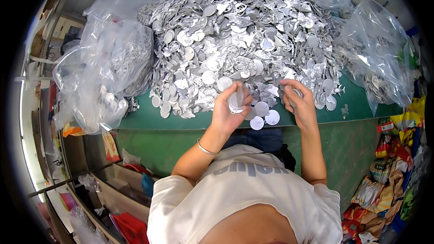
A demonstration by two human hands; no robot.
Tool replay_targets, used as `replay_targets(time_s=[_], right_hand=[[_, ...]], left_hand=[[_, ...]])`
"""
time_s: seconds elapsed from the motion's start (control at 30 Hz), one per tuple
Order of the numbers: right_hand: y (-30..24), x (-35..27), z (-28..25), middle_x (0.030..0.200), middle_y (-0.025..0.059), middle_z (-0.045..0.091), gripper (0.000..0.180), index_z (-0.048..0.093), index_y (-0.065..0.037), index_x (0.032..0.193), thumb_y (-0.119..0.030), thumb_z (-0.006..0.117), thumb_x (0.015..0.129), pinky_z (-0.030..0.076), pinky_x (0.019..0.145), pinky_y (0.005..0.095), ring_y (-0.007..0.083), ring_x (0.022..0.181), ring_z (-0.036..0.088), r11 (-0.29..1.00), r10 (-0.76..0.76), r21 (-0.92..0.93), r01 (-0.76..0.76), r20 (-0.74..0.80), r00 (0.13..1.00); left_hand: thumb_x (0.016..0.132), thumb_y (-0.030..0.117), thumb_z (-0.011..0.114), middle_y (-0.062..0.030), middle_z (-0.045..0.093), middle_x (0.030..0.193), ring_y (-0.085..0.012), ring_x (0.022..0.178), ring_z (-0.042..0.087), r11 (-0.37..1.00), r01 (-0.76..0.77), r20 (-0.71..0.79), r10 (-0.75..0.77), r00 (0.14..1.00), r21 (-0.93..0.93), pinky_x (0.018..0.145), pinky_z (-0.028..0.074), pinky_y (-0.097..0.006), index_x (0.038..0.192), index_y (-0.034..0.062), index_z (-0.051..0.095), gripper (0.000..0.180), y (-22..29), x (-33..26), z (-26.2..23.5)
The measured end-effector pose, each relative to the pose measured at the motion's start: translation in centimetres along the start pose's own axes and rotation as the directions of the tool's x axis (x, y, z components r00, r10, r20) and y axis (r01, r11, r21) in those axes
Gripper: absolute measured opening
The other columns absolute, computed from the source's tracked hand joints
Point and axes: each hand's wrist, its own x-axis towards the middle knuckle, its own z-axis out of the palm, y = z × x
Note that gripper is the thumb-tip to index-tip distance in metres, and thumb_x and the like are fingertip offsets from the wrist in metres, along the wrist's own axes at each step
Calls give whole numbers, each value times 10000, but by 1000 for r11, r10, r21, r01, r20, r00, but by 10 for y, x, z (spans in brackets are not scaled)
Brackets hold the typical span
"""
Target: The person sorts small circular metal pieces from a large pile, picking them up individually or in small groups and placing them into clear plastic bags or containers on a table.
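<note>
My left hand [223, 112] is closed around round silver metal discs [234, 104], one showing a raised rim and a small loop at its lower edge. To its right, my right hand [304, 109] curls its fingers around another round metal piece [297, 93], partly hidden by the fingers. Between the hands, near the table's front edge, lie several flat round discs [271, 117] with smooth faces. Just beyond both hands spreads a large heap of small silver metal pieces [244, 40], round, star-like and openwork in shape.
Clear plastic bags [101, 70] holding similar metal pieces stand left of the heap; another bag [377, 49] stands at the right. The green tabletop [181, 123] ends close to my body. Shelves with bins [122, 178] are at lower left, and colourful packets [373, 192] lie at lower right.
</note>
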Motion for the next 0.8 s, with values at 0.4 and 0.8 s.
replay_targets(time_s=[0.4,0.8], right_hand=[[14,-2,11,746,17,576,125,613,-1,922,-78,552,846,409,640,225,82,690,504,827,-103,-549,120,63,993],[14,4,32,740,-14,548,114,614,8,893,-79,553,854,360,562,203,59,618,448,951,13,-309,4,54,998]], left_hand=[[899,262,529,-64,480,729,-199,681,492,879,-55,-215,176,961,474,512,527,-315,818,50,522,227,18,-57,-13],[687,168,729,-83,521,781,-246,664,555,-634,-126,522,491,697,763,580,447,-335,986,91,607,332,49,-11,-9]])
